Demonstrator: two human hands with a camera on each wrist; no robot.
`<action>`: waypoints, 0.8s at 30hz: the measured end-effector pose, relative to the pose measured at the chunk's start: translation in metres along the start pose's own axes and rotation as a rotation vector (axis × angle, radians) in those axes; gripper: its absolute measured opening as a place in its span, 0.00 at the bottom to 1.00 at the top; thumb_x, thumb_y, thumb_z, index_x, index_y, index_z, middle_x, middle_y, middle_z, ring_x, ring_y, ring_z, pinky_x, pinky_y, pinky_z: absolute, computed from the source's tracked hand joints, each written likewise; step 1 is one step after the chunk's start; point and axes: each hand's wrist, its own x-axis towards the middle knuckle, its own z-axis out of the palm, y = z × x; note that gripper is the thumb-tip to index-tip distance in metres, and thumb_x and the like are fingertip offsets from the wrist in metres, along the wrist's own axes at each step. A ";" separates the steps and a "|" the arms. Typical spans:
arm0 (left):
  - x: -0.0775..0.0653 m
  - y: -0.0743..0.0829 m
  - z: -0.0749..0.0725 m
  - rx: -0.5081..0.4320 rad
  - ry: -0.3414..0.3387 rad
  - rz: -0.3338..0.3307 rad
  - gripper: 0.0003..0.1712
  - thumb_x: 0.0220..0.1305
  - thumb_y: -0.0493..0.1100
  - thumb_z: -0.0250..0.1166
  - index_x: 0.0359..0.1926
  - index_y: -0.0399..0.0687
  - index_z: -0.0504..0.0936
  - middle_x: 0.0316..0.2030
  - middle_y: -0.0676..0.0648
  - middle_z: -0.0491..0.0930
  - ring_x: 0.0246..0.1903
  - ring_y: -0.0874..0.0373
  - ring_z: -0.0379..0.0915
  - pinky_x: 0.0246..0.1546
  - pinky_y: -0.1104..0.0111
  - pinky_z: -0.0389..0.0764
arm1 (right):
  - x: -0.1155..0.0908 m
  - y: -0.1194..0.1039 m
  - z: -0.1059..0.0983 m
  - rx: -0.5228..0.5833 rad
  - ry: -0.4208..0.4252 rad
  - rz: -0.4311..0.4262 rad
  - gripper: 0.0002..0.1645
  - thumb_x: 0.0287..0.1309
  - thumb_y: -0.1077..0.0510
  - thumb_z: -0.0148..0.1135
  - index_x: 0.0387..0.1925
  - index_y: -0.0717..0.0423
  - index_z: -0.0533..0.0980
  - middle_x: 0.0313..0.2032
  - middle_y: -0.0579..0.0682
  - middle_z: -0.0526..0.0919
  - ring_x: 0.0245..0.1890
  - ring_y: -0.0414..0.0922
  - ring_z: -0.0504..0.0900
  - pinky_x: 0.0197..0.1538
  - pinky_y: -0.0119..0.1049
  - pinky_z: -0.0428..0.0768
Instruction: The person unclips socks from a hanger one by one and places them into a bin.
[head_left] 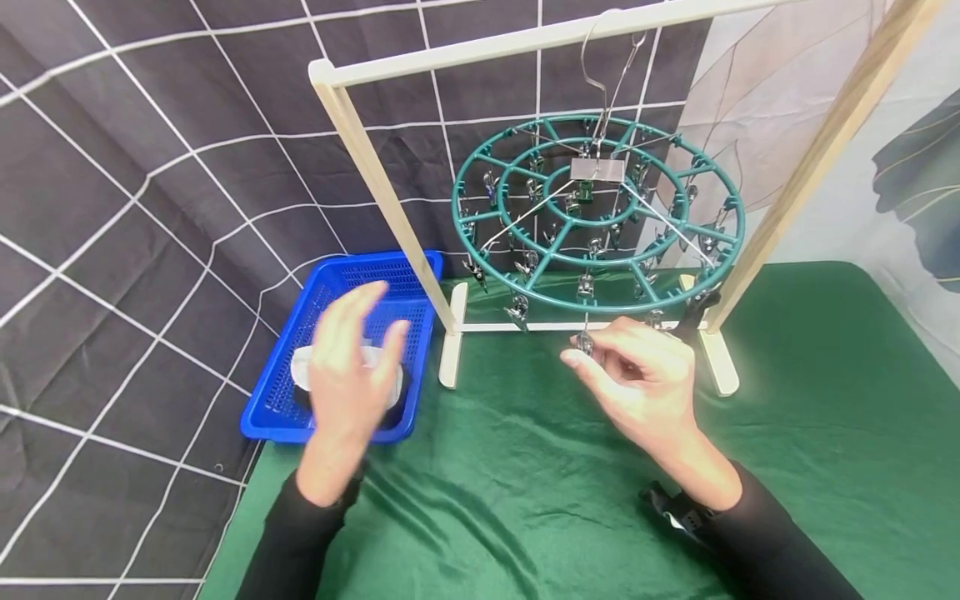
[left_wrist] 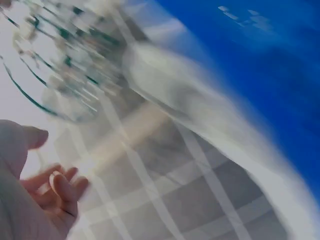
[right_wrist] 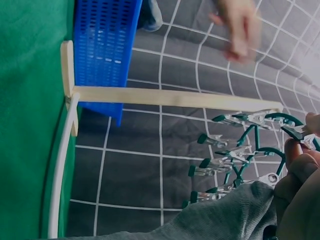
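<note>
A round green clip hanger (head_left: pixel 551 258) with several metal clips hangs from a wooden rack. At its front rim my right hand (head_left: pixel 648 379) pinches one clip (head_left: pixel 584 342) between thumb and fingers; the right wrist view also shows the pinched clip (right_wrist: pixel 295 133). A dark cloth piece (head_left: pixel 697 312) hangs just behind that hand, and grey knit fabric (right_wrist: pixel 220 212) fills the bottom of the right wrist view. Over the blue basket (head_left: pixel 258 417) is my left hand (head_left: pixel 348 367), blurred, fingers apart and holding nothing. White cloth (head_left: pixel 302 367) and something dark lie in the basket, partly hidden by it.
The rack's left post (head_left: pixel 382 187) stands beside the basket, its right post (head_left: pixel 817 158) beyond the hanger. A top bar (head_left: pixel 465 54) carries the hanger's hook. Green cloth (head_left: pixel 510 467) covers the table; a dark grid-patterned curtain (head_left: pixel 135 275) hangs at left and behind.
</note>
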 end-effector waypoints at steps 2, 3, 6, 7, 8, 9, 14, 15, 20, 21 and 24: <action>0.017 0.038 0.010 -0.120 0.006 0.183 0.18 0.53 0.36 0.70 0.44 0.31 0.83 0.43 0.35 0.84 0.47 0.44 0.77 0.52 0.54 0.77 | 0.000 -0.001 0.000 -0.011 -0.015 0.007 0.10 0.29 0.73 0.76 0.21 0.67 0.83 0.13 0.49 0.71 0.12 0.38 0.61 0.17 0.28 0.58; 0.024 0.053 0.015 -0.174 0.001 0.263 0.16 0.52 0.34 0.70 0.43 0.30 0.84 0.41 0.35 0.84 0.46 0.44 0.78 0.52 0.55 0.78 | -0.001 -0.001 0.000 -0.018 -0.026 0.010 0.11 0.29 0.72 0.76 0.22 0.67 0.83 0.13 0.50 0.72 0.12 0.38 0.62 0.17 0.28 0.58; 0.040 0.087 0.025 -0.262 -0.062 0.423 0.13 0.53 0.33 0.69 0.41 0.32 0.85 0.40 0.36 0.86 0.45 0.46 0.79 0.49 0.57 0.81 | -0.003 0.001 -0.002 -0.054 -0.059 0.013 0.13 0.30 0.70 0.77 0.25 0.67 0.84 0.15 0.50 0.74 0.12 0.39 0.63 0.17 0.28 0.60; 0.043 0.093 0.030 -0.260 -0.087 0.460 0.12 0.54 0.33 0.69 0.41 0.33 0.85 0.40 0.38 0.86 0.46 0.47 0.79 0.49 0.58 0.81 | -0.004 0.002 -0.003 -0.068 -0.068 0.010 0.13 0.30 0.69 0.77 0.26 0.66 0.84 0.15 0.50 0.74 0.12 0.39 0.63 0.17 0.28 0.60; 0.045 0.098 0.035 -0.242 -0.109 0.487 0.12 0.55 0.33 0.68 0.42 0.35 0.86 0.40 0.40 0.86 0.46 0.48 0.79 0.47 0.59 0.82 | -0.005 0.004 -0.004 -0.085 -0.077 0.007 0.13 0.31 0.68 0.77 0.27 0.65 0.84 0.16 0.50 0.74 0.13 0.38 0.64 0.18 0.28 0.60; 0.046 0.101 0.039 -0.217 -0.126 0.502 0.11 0.56 0.33 0.67 0.42 0.38 0.86 0.40 0.42 0.86 0.47 0.49 0.78 0.45 0.60 0.83 | -0.006 0.005 -0.005 -0.098 -0.083 0.002 0.14 0.32 0.67 0.77 0.27 0.65 0.84 0.16 0.50 0.75 0.13 0.38 0.64 0.18 0.28 0.61; 0.045 0.105 0.058 -0.097 -0.117 0.511 0.08 0.60 0.33 0.64 0.38 0.45 0.88 0.36 0.49 0.87 0.43 0.52 0.77 0.32 0.63 0.80 | -0.009 0.009 -0.009 -0.168 -0.139 -0.020 0.15 0.34 0.62 0.78 0.30 0.62 0.84 0.19 0.49 0.76 0.15 0.38 0.65 0.20 0.28 0.62; 0.045 0.104 0.061 -0.099 -0.107 0.507 0.08 0.60 0.32 0.63 0.37 0.45 0.88 0.34 0.49 0.87 0.41 0.52 0.77 0.32 0.63 0.80 | -0.008 0.009 -0.009 -0.187 -0.152 -0.025 0.15 0.34 0.61 0.78 0.29 0.61 0.84 0.19 0.48 0.76 0.15 0.39 0.65 0.20 0.29 0.62; 0.044 0.095 0.063 -0.133 -0.083 0.472 0.12 0.59 0.27 0.60 0.34 0.44 0.87 0.33 0.48 0.87 0.38 0.50 0.75 0.35 0.63 0.81 | -0.003 0.000 -0.013 -0.312 -0.225 -0.032 0.15 0.33 0.57 0.79 0.27 0.59 0.84 0.19 0.47 0.79 0.15 0.38 0.67 0.18 0.30 0.65; 0.045 0.093 0.062 -0.142 -0.079 0.458 0.13 0.59 0.27 0.59 0.34 0.44 0.87 0.33 0.48 0.87 0.38 0.50 0.75 0.35 0.64 0.81 | -0.001 -0.002 -0.015 -0.332 -0.231 -0.038 0.15 0.32 0.57 0.79 0.26 0.59 0.84 0.19 0.47 0.79 0.16 0.38 0.68 0.18 0.31 0.65; 0.047 0.087 0.059 -0.187 -0.070 0.406 0.11 0.58 0.27 0.61 0.33 0.43 0.87 0.33 0.47 0.88 0.39 0.49 0.75 0.37 0.63 0.81 | 0.005 -0.012 -0.021 -0.356 -0.223 -0.085 0.14 0.32 0.58 0.78 0.26 0.58 0.85 0.20 0.49 0.82 0.18 0.39 0.71 0.19 0.32 0.67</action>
